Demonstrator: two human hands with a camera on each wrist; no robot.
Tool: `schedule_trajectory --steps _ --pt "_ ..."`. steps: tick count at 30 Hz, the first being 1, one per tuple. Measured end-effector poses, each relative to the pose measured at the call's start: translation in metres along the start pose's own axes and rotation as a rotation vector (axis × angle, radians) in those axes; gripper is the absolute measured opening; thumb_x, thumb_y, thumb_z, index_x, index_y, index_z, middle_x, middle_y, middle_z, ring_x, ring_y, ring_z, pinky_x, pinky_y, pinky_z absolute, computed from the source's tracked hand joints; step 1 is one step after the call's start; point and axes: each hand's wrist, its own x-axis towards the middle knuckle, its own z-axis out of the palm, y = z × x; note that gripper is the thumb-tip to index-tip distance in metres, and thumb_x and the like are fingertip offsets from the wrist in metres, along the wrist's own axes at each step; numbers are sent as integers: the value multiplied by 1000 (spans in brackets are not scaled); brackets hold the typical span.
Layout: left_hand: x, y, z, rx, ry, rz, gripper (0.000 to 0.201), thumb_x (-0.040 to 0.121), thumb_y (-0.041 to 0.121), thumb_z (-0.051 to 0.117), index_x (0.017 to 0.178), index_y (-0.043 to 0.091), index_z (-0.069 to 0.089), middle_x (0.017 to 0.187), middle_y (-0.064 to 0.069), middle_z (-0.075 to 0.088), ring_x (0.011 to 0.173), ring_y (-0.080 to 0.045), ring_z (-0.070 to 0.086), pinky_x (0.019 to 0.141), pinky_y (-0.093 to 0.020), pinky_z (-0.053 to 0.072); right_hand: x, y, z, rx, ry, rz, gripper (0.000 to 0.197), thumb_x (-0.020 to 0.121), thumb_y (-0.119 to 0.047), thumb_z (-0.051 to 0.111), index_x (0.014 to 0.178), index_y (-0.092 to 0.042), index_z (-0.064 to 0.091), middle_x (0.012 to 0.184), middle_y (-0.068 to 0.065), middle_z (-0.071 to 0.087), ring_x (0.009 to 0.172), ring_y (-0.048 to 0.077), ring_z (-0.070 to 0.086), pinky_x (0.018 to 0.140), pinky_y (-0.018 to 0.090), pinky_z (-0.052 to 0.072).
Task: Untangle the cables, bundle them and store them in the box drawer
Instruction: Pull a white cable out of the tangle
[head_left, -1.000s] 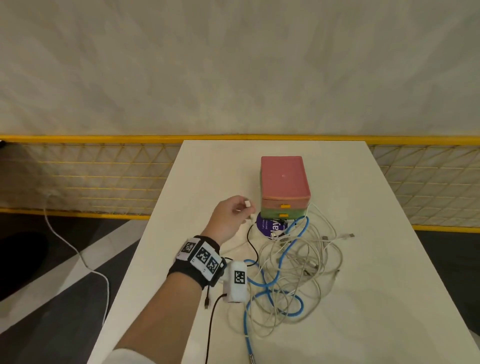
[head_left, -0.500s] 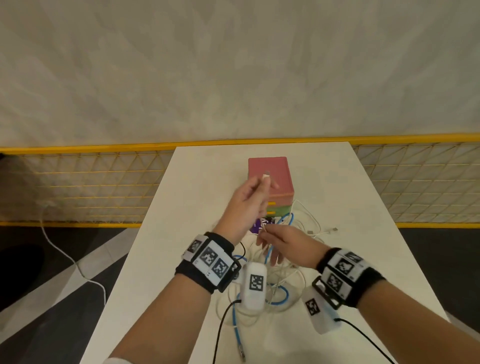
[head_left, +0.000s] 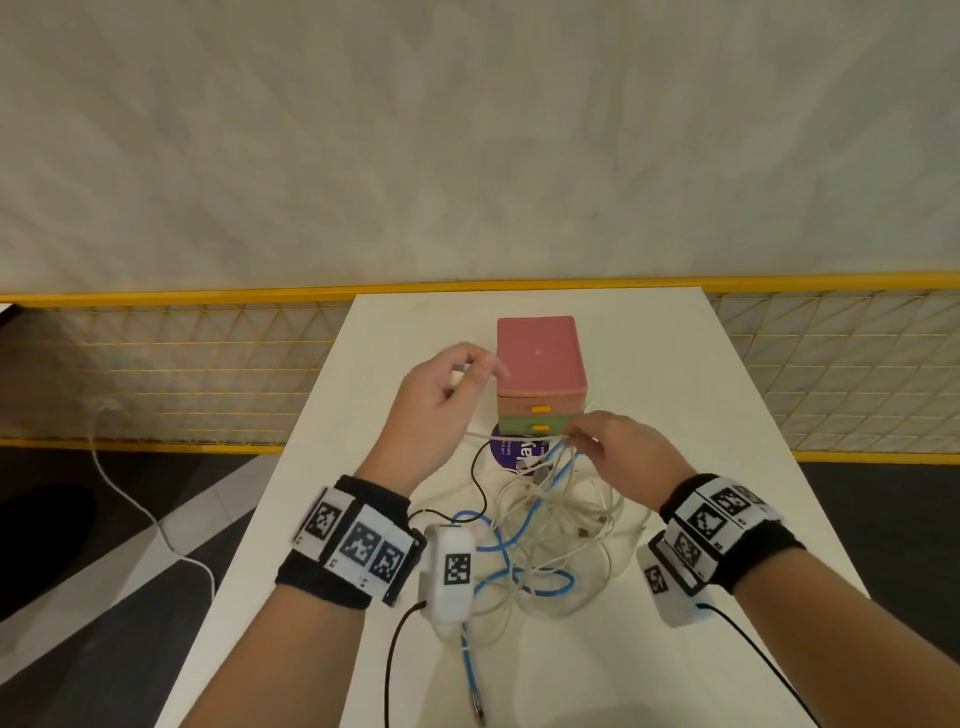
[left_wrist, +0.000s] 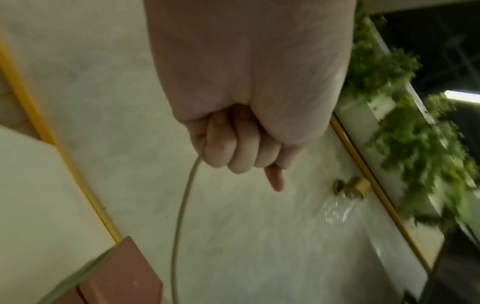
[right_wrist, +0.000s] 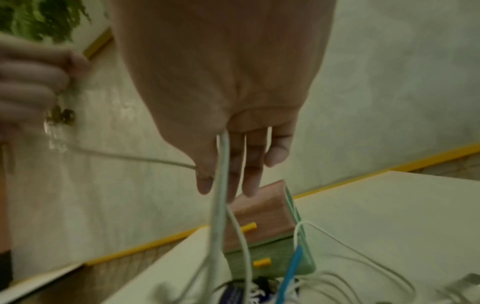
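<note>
White table (head_left: 675, 364) against a pale marbled wall (head_left: 467, 130), yellow wire-mesh fence (head_left: 182, 374) behind it, dark floor (head_left: 62, 545) with a loose white cord (head_left: 130, 493), green foliage (left_wrist: 389, 123) nearby, blurred.

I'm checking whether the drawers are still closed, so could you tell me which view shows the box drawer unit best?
The head view: the box drawer unit shows its whole pink top and both yellow-handled fronts, apparently shut. The right wrist view shows the fronts tilted behind cables hanging from the right hand. The left wrist view catches only a blurred corner.
</note>
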Motion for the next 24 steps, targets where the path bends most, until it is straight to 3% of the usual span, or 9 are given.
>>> schedule_trajectory --steps 3,4,6,11,14,16,19,21,24 --pt "1 -7 20 338 -251 -114 33 86 57 57 112 37 62 97 19 64 76 -5 59 67 -22 47 3 -11 -13 213 17 -34 22 95 -18 49 109 -21 66 98 -2 70 86 18 63 81 36 51" --pt "2 -13 28 428 -333 -139 36 84 59 58 114 39 61 94 19 62 81 -4 60 71 -23 48 4 -17 -17 255 37 -69 25 95 -16 49 110 -23 67 96 -3 71 82 14 62 80 33 51" --pt "4 -19 40 533 -401 -116 26 89 53 56 99 32 68 76 15 62 66 -7 56 60 -25 42 5 -24 -24 283 59 -105 29 95 -13 48 112 -24 68 92 -6 71 76 9 61 77 28 51" --pt "11 -20 16 309 -201 -78 30 97 46 46 78 30 64 53 6 51 42 -11 33 46 -26 31 3 10 -32 165 144 192 27 94 -11 43 101 -19 68 83 -5 72 78 20 67 78 36 52" --pt "18 -23 -6 271 -51 -79 35 97 47 45 73 24 59 50 4 38 41 -12 29 45 -26 29 -6 28 -30 -224 39 328 28 94 -20 46 116 -25 62 114 -2 67 109 24 60 94 40 42" --pt "22 -23 -8 322 -79 -82 36 97 47 46 73 24 61 50 3 38 42 -12 31 49 -29 31 -5 23 -27 -264 45 240 40 91 -23 52 131 -27 52 132 -3 55 123 22 49 103 42 34" --pt "24 -16 7 346 -181 -59 34 97 45 47 74 24 63 49 8 42 43 -10 36 54 -30 35 4 -13 -27 234 132 -48 41 89 -21 59 130 -24 51 126 -4 58 115 9 54 103 26 41" --pt "24 -11 17 297 -201 -27 33 98 40 48 75 22 64 47 11 46 43 -4 38 53 -29 33 9 -42 -21 543 -6 -135 34 92 -15 57 126 -19 53 121 -3 62 108 2 58 94 11 41" --pt "29 -5 14 273 -144 -8 33 99 36 48 75 18 62 45 19 49 41 -3 39 51 -26 29 11 -63 -3 865 -107 -114 20 99 -9 41 106 -1 57 94 15 64 91 17 64 87 23 49"
